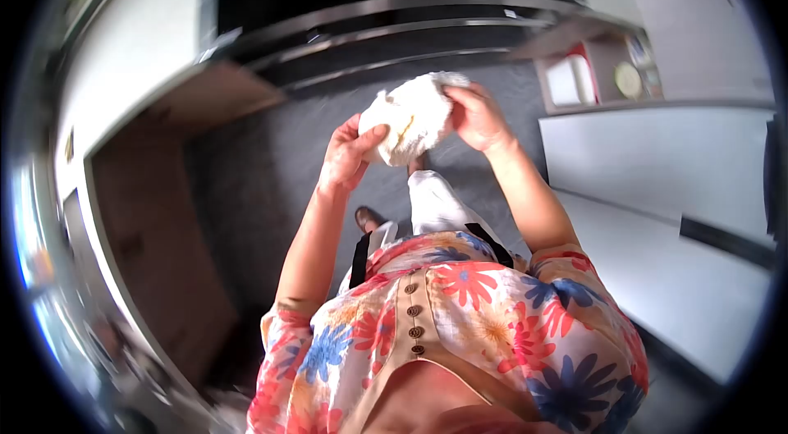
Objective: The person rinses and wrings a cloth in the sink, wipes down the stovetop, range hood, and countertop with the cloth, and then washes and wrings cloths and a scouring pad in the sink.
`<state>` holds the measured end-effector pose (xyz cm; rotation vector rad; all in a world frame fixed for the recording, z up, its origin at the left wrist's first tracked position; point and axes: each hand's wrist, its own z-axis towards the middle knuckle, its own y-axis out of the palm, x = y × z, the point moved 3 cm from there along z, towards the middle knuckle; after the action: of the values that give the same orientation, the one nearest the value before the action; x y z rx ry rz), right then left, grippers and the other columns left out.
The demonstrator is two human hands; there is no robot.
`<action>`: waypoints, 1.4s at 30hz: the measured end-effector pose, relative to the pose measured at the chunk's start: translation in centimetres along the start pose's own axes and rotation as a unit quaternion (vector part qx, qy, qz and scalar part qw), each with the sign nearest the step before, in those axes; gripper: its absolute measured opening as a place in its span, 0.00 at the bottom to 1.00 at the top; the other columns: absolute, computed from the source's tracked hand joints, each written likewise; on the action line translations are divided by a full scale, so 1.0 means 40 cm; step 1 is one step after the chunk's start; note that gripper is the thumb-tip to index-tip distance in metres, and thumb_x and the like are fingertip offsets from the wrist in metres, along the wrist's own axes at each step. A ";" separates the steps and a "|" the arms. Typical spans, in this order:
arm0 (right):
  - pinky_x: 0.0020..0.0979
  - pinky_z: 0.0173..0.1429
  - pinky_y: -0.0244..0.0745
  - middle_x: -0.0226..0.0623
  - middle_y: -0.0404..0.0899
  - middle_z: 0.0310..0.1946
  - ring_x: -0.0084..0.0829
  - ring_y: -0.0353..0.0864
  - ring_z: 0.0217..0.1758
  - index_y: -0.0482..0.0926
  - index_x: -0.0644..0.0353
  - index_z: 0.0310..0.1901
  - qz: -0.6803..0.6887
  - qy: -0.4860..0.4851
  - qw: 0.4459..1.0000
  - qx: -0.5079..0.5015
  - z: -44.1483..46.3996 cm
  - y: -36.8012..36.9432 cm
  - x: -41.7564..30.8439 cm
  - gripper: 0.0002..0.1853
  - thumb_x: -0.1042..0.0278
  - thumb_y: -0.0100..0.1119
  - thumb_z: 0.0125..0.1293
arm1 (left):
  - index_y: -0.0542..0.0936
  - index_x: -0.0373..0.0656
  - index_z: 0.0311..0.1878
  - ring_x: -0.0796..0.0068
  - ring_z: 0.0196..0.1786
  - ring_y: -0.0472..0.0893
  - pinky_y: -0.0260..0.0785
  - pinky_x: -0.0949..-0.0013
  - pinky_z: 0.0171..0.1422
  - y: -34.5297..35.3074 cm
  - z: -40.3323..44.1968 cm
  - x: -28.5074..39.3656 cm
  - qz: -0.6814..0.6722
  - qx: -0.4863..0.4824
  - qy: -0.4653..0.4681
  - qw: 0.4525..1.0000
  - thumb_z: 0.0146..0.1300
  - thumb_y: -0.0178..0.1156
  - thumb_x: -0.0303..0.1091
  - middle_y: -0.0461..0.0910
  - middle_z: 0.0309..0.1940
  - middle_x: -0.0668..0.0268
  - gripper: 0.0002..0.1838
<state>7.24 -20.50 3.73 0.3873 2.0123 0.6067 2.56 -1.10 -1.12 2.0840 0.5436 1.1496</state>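
Observation:
A crumpled white cloth (414,118) with a yellowish mark is held up over the dark floor, at the upper middle of the view. My left hand (349,151) grips its left edge, with the thumb on top and the fingers mostly behind it. On the other side, my right hand (476,116) pinches the cloth's right edge, thumb and fingers closed on it. The cloth hangs bunched between both hands.
A black appliance with metal bars (394,3) spans the top. An open cupboard (156,229) stands at the left. White drawer fronts (657,163) are on the right, below an open compartment with a red and white item (572,79). The floor (246,180) is dark grey.

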 end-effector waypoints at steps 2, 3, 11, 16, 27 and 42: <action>0.25 0.44 0.74 0.33 0.80 0.35 0.23 0.79 0.38 0.78 0.63 0.38 -0.041 0.042 0.998 -0.031 0.009 -0.008 -0.039 0.07 0.75 0.52 0.60 | 0.77 0.39 0.44 0.75 0.42 0.79 0.70 0.69 0.52 0.041 -0.034 0.014 -0.045 0.045 0.028 0.998 0.54 0.63 0.29 0.80 0.40 0.64 0.14; 0.25 0.43 0.75 0.32 0.80 0.34 0.23 0.79 0.36 0.78 0.63 0.37 -0.154 0.010 0.986 -0.061 0.064 -0.058 -0.159 0.07 0.75 0.52 0.59 | 0.77 0.39 0.44 0.75 0.42 0.79 0.70 0.69 0.52 0.076 0.108 -0.034 -0.111 -0.030 0.094 0.989 0.54 0.63 0.28 0.80 0.40 0.64 0.13; 0.26 0.45 0.74 0.35 0.80 0.36 0.23 0.79 0.38 0.77 0.66 0.40 -0.135 0.057 0.954 -0.261 0.146 0.084 -0.064 0.10 0.73 0.48 0.60 | 0.73 0.43 0.53 0.76 0.44 0.77 0.67 0.71 0.49 -0.045 -0.054 0.049 0.088 0.180 0.199 0.959 0.56 0.61 0.34 0.79 0.41 0.67 0.20; 0.23 0.43 0.72 0.32 0.79 0.35 0.20 0.76 0.36 0.76 0.65 0.42 -0.260 0.069 0.915 -0.301 0.170 0.084 -0.070 0.10 0.72 0.49 0.61 | 0.64 0.44 0.62 0.75 0.53 0.70 0.60 0.63 0.54 -0.003 0.070 0.042 0.096 0.132 0.221 0.962 0.54 0.62 0.48 0.74 0.50 0.69 0.34; 0.26 0.49 0.72 0.35 0.79 0.38 0.25 0.78 0.41 0.75 0.66 0.44 -0.234 0.158 0.909 -0.307 0.331 0.273 -0.034 0.12 0.72 0.49 0.60 | 0.70 0.45 0.56 0.77 0.53 0.71 0.59 0.67 0.60 -0.099 0.128 0.154 0.056 0.060 0.144 0.986 0.54 0.58 0.33 0.74 0.51 0.70 0.23; 0.25 0.48 0.72 0.34 0.78 0.39 0.24 0.77 0.42 0.75 0.65 0.44 -0.272 0.364 0.758 -0.468 0.306 0.841 0.599 0.10 0.73 0.51 0.62 | 0.80 0.38 0.39 0.76 0.37 0.79 0.69 0.73 0.48 -0.589 -0.457 0.177 -0.151 0.313 0.229 0.909 0.46 0.66 0.30 0.80 0.35 0.67 0.14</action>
<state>7.05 22.44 0.47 -1.1698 2.0269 1.3993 -10.08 26.06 -7.60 2.1051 1.5789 1.4026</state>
